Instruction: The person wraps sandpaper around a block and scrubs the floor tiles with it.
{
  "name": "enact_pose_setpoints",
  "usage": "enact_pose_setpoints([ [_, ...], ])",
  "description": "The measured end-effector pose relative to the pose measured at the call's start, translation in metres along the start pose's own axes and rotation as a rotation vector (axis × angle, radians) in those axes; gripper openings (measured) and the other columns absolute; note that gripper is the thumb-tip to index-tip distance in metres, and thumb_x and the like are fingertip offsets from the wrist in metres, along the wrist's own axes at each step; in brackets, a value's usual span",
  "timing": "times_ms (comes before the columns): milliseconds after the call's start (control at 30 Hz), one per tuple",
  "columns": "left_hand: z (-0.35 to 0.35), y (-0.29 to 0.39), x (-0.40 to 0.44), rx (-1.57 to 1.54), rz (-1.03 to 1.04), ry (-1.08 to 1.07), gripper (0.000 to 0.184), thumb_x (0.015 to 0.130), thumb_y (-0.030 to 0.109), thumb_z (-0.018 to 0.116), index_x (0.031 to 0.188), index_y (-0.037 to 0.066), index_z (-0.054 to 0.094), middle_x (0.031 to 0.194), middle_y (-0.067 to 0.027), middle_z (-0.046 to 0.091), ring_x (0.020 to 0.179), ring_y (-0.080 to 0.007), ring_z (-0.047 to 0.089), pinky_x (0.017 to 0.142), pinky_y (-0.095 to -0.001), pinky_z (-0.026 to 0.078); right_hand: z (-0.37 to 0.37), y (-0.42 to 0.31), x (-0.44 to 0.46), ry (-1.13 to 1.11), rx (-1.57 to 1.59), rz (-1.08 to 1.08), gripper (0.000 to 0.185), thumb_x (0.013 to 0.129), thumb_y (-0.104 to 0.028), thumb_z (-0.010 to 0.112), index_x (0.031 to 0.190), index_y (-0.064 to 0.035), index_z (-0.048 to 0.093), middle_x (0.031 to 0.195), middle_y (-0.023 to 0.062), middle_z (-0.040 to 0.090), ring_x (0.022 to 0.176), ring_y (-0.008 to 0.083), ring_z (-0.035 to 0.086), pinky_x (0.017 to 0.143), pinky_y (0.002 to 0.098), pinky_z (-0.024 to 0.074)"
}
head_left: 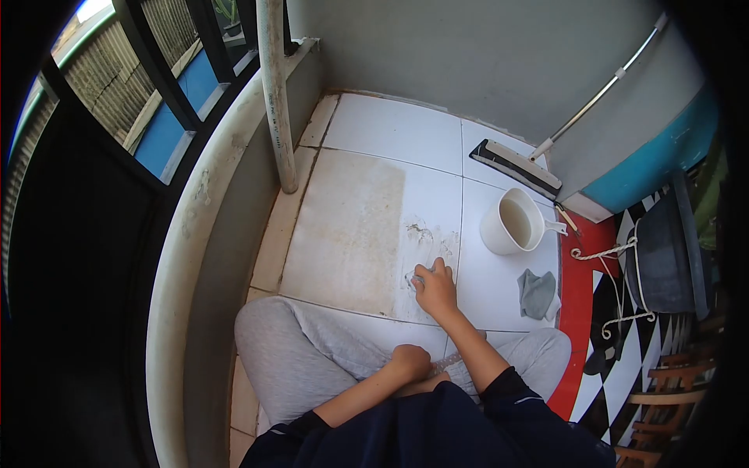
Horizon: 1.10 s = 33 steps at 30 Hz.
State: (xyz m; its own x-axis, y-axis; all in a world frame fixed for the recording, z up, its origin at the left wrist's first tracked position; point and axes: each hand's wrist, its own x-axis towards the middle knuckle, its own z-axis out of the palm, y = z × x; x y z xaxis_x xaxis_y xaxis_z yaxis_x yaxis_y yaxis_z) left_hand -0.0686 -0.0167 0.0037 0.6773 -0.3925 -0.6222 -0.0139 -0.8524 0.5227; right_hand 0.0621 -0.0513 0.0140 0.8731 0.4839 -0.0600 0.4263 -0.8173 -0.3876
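Note:
My right hand is closed on a small grey-white pad, pressed to a white floor tile. Much of the pad is hidden under my fingers. Wet, dirty smears mark the tile just beyond the hand. To the left, a large brownish stain covers most of the same tile, with a straight edge against the whiter strip. My left hand rests curled in my lap, nothing visible in it; its fingertips are hidden.
A white dipper of cloudy water stands to the right. Nearer lies a crumpled grey cloth. A floor squeegee leans at the back wall. A pipe and low wall bound the left; a dark planter stands right.

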Motion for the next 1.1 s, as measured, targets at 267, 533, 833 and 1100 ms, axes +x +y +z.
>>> enact_pose_setpoints([
  [267,-0.005,-0.005,-0.004,-0.042,0.045,0.003,0.051,0.088,0.044,0.038,0.086,0.001,0.065,0.091,-0.0191,0.063,0.087,-0.0326,0.061,0.074,-0.0413,0.047,-0.015,0.011,0.098,0.077,0.1,0.12,0.009,0.077,-0.018,0.061,0.084,-0.0137,0.06,0.094,0.0151,0.046,0.087,0.0353,0.051,0.071,0.0419,0.0452],
  [533,-0.004,-0.006,-0.005,-0.066,0.069,0.021,0.05,0.087,0.044,0.039,0.086,0.001,0.066,0.09,-0.0189,0.063,0.085,-0.0326,0.061,0.074,-0.0412,0.047,-0.006,0.002,0.108,0.022,0.05,0.183,0.01,0.076,-0.02,0.062,0.085,-0.0145,0.06,0.093,0.0155,0.047,0.086,0.0352,0.052,0.073,0.0418,0.0449],
  [833,0.001,-0.002,-0.003,-0.079,0.012,-0.013,0.045,0.086,0.041,0.044,0.085,0.002,0.066,0.088,-0.0173,0.064,0.084,-0.0303,0.062,0.071,-0.04,0.049,0.011,-0.009,0.027,0.108,-0.034,0.045,0.012,0.076,-0.016,0.061,0.087,-0.0127,0.059,0.095,0.0144,0.044,0.085,0.036,0.047,0.064,0.0431,0.047],
  [1100,-0.001,-0.001,-0.003,-0.054,0.011,0.024,0.046,0.086,0.043,0.043,0.086,0.002,0.066,0.087,-0.0168,0.064,0.083,-0.0305,0.063,0.071,-0.0401,0.049,0.0,-0.004,0.083,0.124,-0.04,0.119,0.013,0.076,-0.015,0.061,0.089,-0.0137,0.06,0.099,0.0141,0.044,0.087,0.0348,0.047,0.064,0.043,0.0486],
])
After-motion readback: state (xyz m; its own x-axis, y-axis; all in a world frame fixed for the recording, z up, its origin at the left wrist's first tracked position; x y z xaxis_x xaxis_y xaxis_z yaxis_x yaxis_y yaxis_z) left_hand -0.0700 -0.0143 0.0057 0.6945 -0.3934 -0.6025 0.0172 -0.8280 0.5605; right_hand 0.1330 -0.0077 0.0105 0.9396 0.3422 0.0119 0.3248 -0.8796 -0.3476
